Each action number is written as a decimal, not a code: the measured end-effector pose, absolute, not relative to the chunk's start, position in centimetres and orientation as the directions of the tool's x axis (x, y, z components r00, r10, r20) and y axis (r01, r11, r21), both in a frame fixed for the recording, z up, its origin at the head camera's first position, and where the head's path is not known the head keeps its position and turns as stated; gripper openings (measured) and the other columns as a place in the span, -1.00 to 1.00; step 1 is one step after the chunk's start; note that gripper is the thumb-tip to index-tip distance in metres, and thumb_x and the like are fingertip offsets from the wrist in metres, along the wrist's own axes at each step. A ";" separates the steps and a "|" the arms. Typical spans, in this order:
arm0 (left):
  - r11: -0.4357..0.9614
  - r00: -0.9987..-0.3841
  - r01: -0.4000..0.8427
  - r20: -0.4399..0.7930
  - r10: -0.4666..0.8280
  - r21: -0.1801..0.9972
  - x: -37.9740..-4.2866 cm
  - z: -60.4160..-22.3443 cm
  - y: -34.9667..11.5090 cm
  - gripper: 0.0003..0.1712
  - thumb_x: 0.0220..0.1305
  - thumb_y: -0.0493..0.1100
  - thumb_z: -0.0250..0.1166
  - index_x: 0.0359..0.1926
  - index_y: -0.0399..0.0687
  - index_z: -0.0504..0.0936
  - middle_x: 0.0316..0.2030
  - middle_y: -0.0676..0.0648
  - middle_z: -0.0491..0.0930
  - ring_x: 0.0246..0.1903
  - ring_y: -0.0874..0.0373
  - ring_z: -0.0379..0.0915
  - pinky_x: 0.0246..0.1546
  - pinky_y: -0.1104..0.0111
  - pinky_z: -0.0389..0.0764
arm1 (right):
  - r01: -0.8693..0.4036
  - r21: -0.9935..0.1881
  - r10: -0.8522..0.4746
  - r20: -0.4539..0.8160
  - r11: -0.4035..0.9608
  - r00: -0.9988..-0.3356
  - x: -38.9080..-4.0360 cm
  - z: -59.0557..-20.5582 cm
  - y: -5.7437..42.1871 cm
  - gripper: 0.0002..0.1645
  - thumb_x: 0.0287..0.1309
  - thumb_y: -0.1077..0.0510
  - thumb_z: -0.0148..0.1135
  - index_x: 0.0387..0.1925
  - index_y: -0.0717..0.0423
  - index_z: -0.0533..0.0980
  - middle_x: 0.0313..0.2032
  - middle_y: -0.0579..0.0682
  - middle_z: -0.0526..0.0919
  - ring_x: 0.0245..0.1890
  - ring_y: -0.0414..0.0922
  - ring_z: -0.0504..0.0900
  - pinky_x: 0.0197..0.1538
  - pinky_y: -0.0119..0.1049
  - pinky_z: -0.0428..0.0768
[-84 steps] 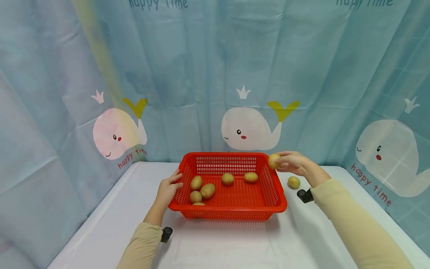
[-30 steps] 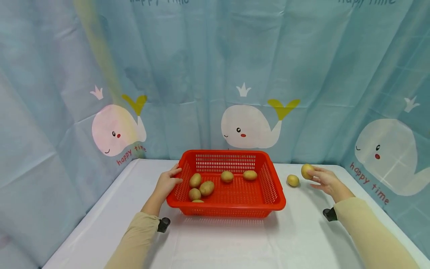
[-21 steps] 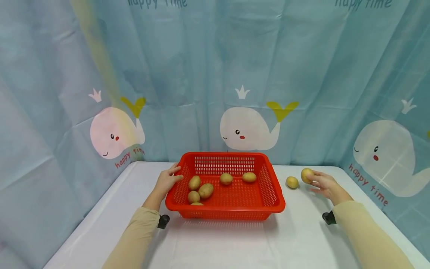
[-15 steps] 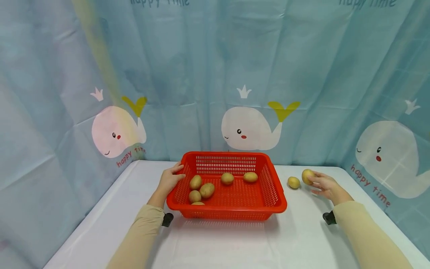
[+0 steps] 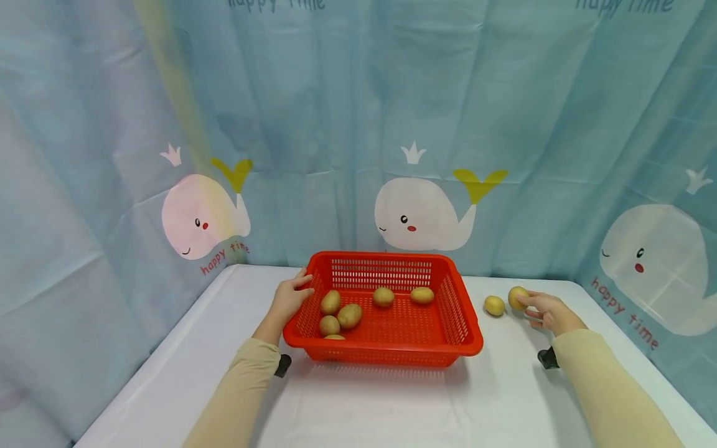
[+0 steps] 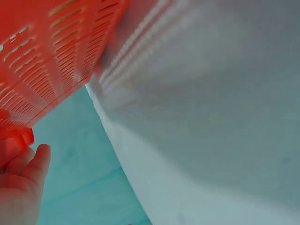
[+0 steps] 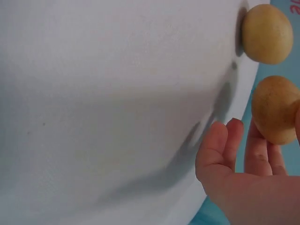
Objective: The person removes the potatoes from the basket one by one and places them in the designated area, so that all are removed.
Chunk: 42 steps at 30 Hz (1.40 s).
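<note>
On the table's right side, my right hand [image 5: 551,312] pinches a yellow potato [image 5: 518,298] between thumb and fingers. In the right wrist view the held potato [image 7: 275,110] shows its pale skin, while two other fingers stand away from it. Whether it touches the table cannot be told. Just left of it lies a second potato [image 5: 494,305], apart from the held one. My left hand [image 5: 288,305] rests on the left rim of a red slotted plastic basket [image 5: 392,350], fingers fairly straight. Several potatoes lie inside the basket, mostly toward its left, including a larger one [image 5: 350,316].
The basket stands on a white table [image 5: 381,410], near its back edge. Behind and at both sides hangs a blue curtain [image 5: 313,93] with whale prints. Table surface runs along the front and both sides of the basket.
My right hand has carried its potato from the basket's right rim out over the table at the right, then lowered it slightly. My left hand has stayed at the rim.
</note>
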<state>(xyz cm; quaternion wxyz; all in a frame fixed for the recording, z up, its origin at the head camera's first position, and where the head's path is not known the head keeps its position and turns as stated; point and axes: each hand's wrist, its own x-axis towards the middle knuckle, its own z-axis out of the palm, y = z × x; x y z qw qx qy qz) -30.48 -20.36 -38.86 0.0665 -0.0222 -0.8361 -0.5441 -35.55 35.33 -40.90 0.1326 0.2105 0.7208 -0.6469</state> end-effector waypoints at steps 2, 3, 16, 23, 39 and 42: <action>0.380 -0.990 0.104 0.133 -0.051 0.919 -30.4 -38.9 -20.3 -0.48 0.30 -0.44 0.12 0.27 -0.51 0.35 0.41 -0.27 0.12 0.44 -0.13 -0.09 0.38 0.10 0.06 | 0.497 -0.866 0.163 -0.482 0.062 -0.861 -35.4 -41.3 35.6 0.11 0.06 0.07 0.46 0.49 0.25 0.02 0.43 0.31 0.02 0.06 0.13 0.31 0.09 -0.13 0.42; 0.369 -0.989 0.101 0.133 -0.063 0.924 -30.3 -38.9 -20.2 -0.49 0.30 -0.44 0.13 0.27 -0.51 0.36 0.41 -0.26 0.14 0.44 -0.12 -0.08 0.38 0.11 0.07 | 0.505 -0.862 0.183 -0.489 0.051 -0.853 -35.3 -41.6 35.6 0.15 -0.01 0.07 0.51 0.47 0.28 0.05 0.41 0.30 0.05 0.02 0.09 0.32 0.04 -0.16 0.43; 0.341 -0.985 0.084 0.130 -0.114 0.936 -30.3 -39.2 -20.0 -0.51 0.30 -0.41 0.15 0.25 -0.47 0.41 0.38 -0.19 0.21 0.43 -0.08 -0.03 0.39 0.14 0.07 | 0.505 -0.863 0.294 -0.488 -0.022 -0.822 -35.0 -42.3 36.3 0.13 -0.04 0.15 0.50 0.42 0.40 0.05 0.19 0.22 0.25 -0.01 0.01 0.31 -0.31 -0.40 0.47; 0.330 -0.985 0.077 0.123 -0.121 0.941 -30.4 -39.2 -19.9 -0.51 0.28 -0.41 0.16 0.23 -0.46 0.43 0.38 -0.19 0.22 0.43 -0.06 -0.04 0.38 0.14 0.09 | 0.532 -0.847 0.327 -0.498 0.016 -0.803 -35.3 -42.4 36.6 -0.10 0.05 0.09 0.41 0.29 0.40 0.19 -0.03 0.14 0.31 -0.21 -0.10 0.37 -0.45 -0.46 0.47; 0.330 -0.984 0.077 0.126 -0.128 0.941 -30.5 -39.1 -20.2 -0.52 0.29 -0.42 0.16 0.22 -0.47 0.44 0.37 -0.20 0.24 0.42 -0.06 0.00 0.37 0.15 0.12 | 0.543 -0.839 0.265 -0.530 -0.030 -0.806 -35.9 -42.5 37.3 -0.06 0.28 0.10 0.19 0.50 0.23 -0.08 -0.14 0.07 0.25 -0.30 -0.13 0.34 -0.29 -0.44 0.52; 0.326 -0.984 0.071 0.119 -0.131 0.943 -30.4 -39.1 -20.2 -0.52 0.29 -0.42 0.15 0.23 -0.46 0.43 0.37 -0.20 0.24 0.42 -0.07 0.00 0.36 0.14 0.13 | 0.546 -0.835 0.262 -0.543 -0.068 -0.798 -35.7 -42.4 37.2 -0.07 0.31 0.11 0.13 0.52 0.15 -0.13 -0.14 0.08 0.22 -0.32 -0.13 0.33 -0.32 -0.44 0.51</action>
